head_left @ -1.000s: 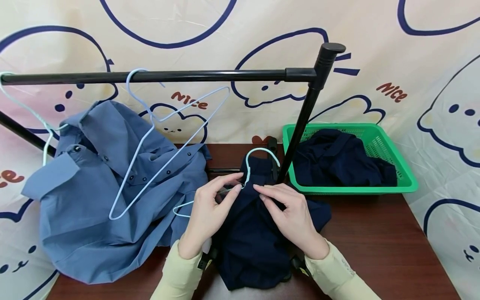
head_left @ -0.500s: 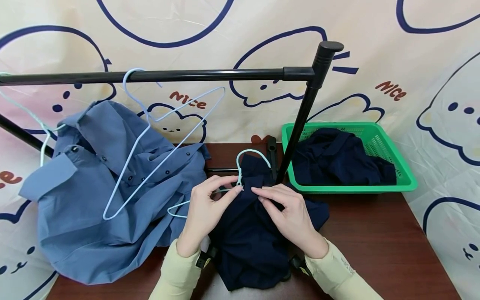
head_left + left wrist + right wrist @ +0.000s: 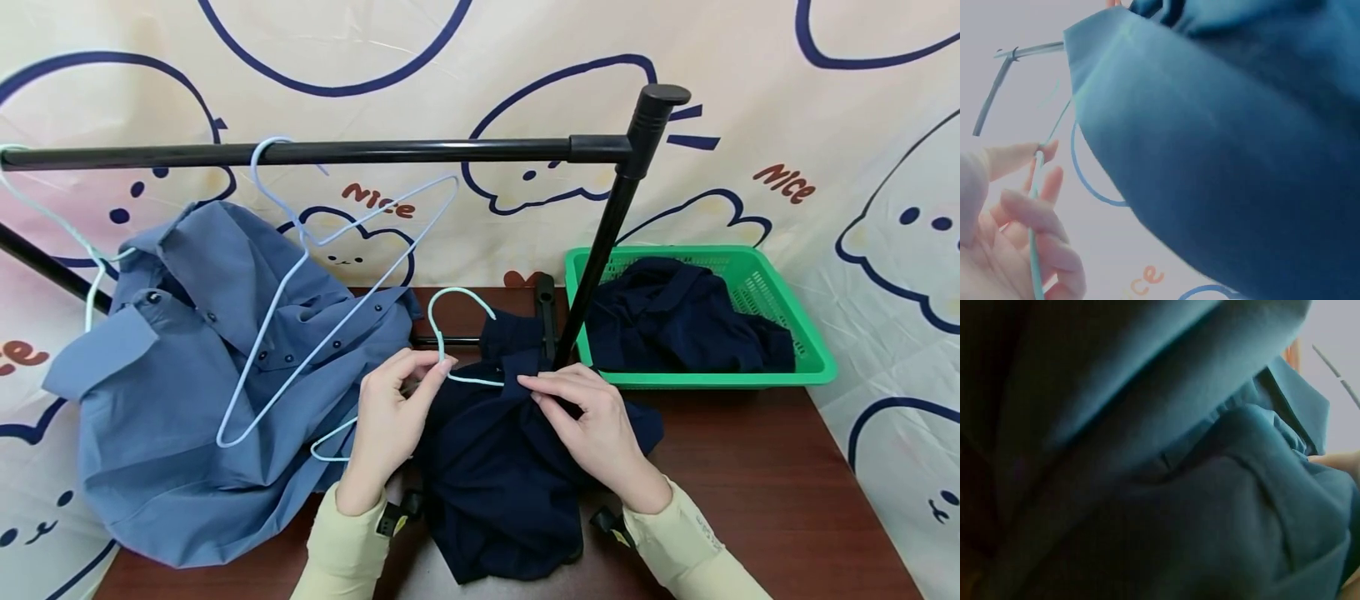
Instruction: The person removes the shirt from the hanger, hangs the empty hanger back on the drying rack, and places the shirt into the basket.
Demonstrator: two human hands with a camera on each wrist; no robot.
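My left hand [image 3: 397,412] pinches a mint-green wire hanger [image 3: 439,333] just below its hook. The hanger's left end sticks out beside the wrist; its right arm runs into the collar area of a navy garment [image 3: 502,500]. With thumb and fingertips, my right hand [image 3: 596,421] pinches the edge of that garment, right of the hook. In the left wrist view, the hanger wire [image 3: 1035,244] passes between the thumb and fingers, beside the hanging cloth [image 3: 1197,137]. Cloth folds [image 3: 1210,487] fill most of the right wrist view and hide most of the right hand there.
A black rail [image 3: 420,152] spans the upper left, joined to an upright post [image 3: 607,242]. A blue shirt [image 3: 247,375] hangs at left, with a bare light-blue hanger [image 3: 273,312] before it. Behind right, a green basket [image 3: 712,381] contains navy cloth [image 3: 682,321]. The brown table [image 3: 780,500] lies beneath.
My left hand has moved left and slightly down with the hanger, so more of its right arm shows. My right hand has shifted slightly right, still pinching the navy garment.
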